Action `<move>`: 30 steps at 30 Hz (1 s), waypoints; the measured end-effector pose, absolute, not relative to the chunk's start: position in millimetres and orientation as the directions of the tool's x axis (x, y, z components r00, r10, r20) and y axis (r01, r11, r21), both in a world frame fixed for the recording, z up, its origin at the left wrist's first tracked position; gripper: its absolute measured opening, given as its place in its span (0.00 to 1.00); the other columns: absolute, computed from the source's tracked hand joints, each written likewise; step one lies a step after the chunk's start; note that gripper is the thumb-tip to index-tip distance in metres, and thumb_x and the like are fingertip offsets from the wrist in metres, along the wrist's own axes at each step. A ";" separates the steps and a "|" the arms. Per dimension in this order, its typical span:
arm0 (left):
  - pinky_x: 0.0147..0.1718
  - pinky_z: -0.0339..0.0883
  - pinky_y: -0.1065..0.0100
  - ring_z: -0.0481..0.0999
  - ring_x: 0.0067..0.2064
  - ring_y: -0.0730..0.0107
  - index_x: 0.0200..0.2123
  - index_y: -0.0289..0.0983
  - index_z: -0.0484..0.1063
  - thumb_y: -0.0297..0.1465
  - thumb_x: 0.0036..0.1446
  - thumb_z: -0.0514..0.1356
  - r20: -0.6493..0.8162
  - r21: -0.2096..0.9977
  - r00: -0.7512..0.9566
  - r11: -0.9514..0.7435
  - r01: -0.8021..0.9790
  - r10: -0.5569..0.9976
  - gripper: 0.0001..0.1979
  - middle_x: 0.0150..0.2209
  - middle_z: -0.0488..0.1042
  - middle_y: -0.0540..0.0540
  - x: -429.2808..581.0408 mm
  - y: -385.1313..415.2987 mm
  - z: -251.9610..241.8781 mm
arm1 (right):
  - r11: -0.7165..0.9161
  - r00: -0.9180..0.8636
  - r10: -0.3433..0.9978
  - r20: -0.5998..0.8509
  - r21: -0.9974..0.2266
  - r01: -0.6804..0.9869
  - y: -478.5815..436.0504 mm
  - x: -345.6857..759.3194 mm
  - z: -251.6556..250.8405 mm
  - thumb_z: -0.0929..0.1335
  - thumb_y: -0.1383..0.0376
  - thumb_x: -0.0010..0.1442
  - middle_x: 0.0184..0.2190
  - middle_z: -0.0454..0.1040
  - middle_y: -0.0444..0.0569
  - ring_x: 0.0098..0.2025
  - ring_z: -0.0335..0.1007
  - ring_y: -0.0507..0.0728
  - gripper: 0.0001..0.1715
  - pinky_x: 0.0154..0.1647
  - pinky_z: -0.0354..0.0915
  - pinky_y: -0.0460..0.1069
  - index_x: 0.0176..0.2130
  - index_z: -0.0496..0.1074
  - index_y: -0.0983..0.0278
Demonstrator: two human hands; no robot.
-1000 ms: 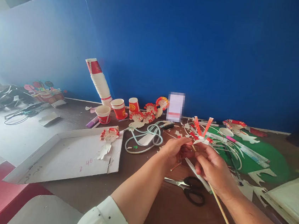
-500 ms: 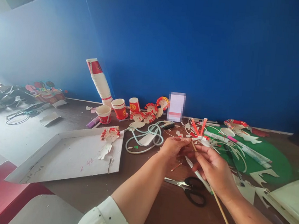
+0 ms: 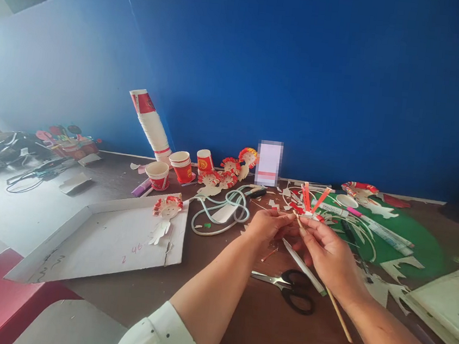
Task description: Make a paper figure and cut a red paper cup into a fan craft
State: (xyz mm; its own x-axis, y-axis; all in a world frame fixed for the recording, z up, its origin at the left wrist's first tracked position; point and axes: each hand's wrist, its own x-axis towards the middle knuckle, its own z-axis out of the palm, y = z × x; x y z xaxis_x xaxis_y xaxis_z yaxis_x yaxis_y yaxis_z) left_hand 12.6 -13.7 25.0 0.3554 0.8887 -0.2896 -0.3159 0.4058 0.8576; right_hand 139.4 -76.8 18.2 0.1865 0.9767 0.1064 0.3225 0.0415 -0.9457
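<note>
My right hand (image 3: 329, 253) is closed on a thin wooden stick (image 3: 338, 314), which slants from the fingertips down to the lower right. My left hand (image 3: 268, 228) pinches at the upper end of the stick, its fingertips close to those of my right hand. Just beyond the fingers, a cut paper piece with red and white strips (image 3: 310, 202) fans out upward; the fingers partly hide where it meets the stick. Below the hands lie black-handled scissors (image 3: 296, 296) and a white pointed strip (image 3: 299, 264).
A cardboard tray (image 3: 116, 236) with a paper lion figure (image 3: 166, 214) lies left. Behind stand red paper cups (image 3: 181, 168), a tall cup stack (image 3: 152, 128) and a coiled cable (image 3: 229, 207). Markers (image 3: 383, 232), paper scraps and a green mat (image 3: 430, 248) are at right.
The red and white strips have turned and shifted right beyond my fingers. My hands stay close together around the stick's upper end, with small finger movements.
</note>
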 end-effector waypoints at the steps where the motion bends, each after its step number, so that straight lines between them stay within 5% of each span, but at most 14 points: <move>1: 0.22 0.57 0.76 0.72 0.25 0.76 0.28 0.29 0.75 0.33 0.42 0.71 -0.296 0.852 0.361 0.415 -0.319 0.884 0.13 0.25 0.73 0.45 12.8 -13.9 25.4 | 0.042 0.192 0.976 0.106 -0.949 0.312 -76.2 139.7 17.8 0.66 0.52 0.57 0.26 0.77 0.47 0.19 0.69 0.54 0.23 0.14 0.62 0.46 0.48 0.70 0.60; 17: 0.25 0.58 0.73 0.64 0.21 0.80 0.26 0.32 0.75 0.32 0.48 0.67 -0.243 0.912 0.364 0.340 -0.230 0.899 0.08 0.21 0.70 0.50 19.3 -20.4 26.6 | -0.051 0.288 0.957 0.019 -0.970 0.236 -67.3 146.2 17.4 0.68 0.47 0.53 0.21 0.71 0.43 0.15 0.60 0.51 0.19 0.09 0.55 0.45 0.33 0.71 0.59; 20: 0.26 0.59 0.71 0.67 0.23 0.76 0.31 0.33 0.76 0.36 0.48 0.67 -0.196 0.968 0.217 0.224 -0.113 0.956 0.11 0.25 0.73 0.48 19.7 -20.0 24.8 | -0.054 0.310 0.950 0.021 -0.971 0.231 -67.1 146.8 17.3 0.68 0.48 0.53 0.20 0.71 0.43 0.15 0.60 0.51 0.18 0.09 0.54 0.45 0.32 0.71 0.59; 23: 0.29 0.60 0.70 0.71 0.29 0.71 0.31 0.36 0.76 0.37 0.48 0.66 0.001 0.994 0.030 -0.005 0.108 1.000 0.11 0.28 0.76 0.47 20.0 -22.2 25.4 | -0.050 0.355 0.932 0.068 -0.948 0.314 -67.2 147.4 19.2 0.68 0.49 0.53 0.18 0.71 0.43 0.14 0.62 0.52 0.17 0.11 0.56 0.46 0.33 0.71 0.60; 30: 0.33 0.62 0.69 0.75 0.33 0.68 0.31 0.40 0.77 0.36 0.53 0.61 0.150 0.918 0.064 -0.163 0.362 0.987 0.07 0.31 0.78 0.48 23.3 -35.8 33.1 | -0.046 0.405 0.900 0.161 -0.889 0.455 -66.7 147.8 22.6 0.67 0.49 0.54 0.17 0.73 0.44 0.14 0.65 0.53 0.19 0.17 0.59 0.48 0.32 0.72 0.62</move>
State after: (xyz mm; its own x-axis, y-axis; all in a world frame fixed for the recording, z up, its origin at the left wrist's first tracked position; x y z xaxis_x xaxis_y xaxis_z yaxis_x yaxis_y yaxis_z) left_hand 23.3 -35.8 33.1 0.0643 0.9866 0.1502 0.3618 -0.1633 0.9178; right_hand 147.8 -66.7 22.6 0.4048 0.9001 0.1609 0.4554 -0.0459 -0.8891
